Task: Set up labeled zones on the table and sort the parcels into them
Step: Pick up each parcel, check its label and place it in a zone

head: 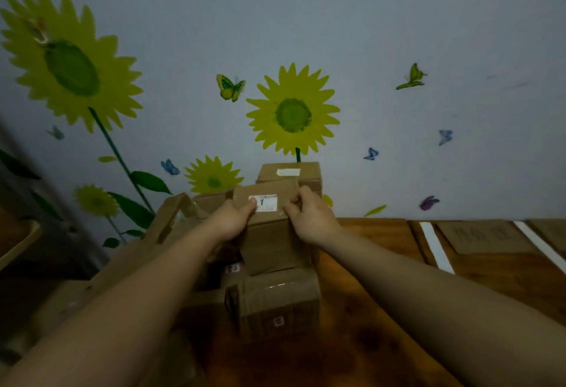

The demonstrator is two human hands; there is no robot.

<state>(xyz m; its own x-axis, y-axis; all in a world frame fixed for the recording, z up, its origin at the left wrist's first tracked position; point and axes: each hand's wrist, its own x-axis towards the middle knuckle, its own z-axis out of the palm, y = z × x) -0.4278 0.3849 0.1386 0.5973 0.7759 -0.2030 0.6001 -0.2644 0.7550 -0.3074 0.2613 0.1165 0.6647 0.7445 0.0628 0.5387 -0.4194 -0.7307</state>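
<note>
Taped parcel (275,307) nearest, unsorted, before parcel marked 1 (272,233). Gripping latter with left hand (231,218), right hand (312,218). Right of it, white tape strips (435,245) laid; sorting likely barely begun.

The thumb of the left hand (231,218) hid an edge of the label (266,203) on the parcel (271,236); its fine print was too small to read. Below, another box (275,301) bore a blurred sticker (278,321); beyond the right hand (312,218), the marking on a cardboard sheet (484,235) was illegible.

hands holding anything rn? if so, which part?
Both hands hold the cardboard parcel. The left hand grips its upper left edge, thumb on the white label marked 1; the right hand grips its upper right edge.
</note>
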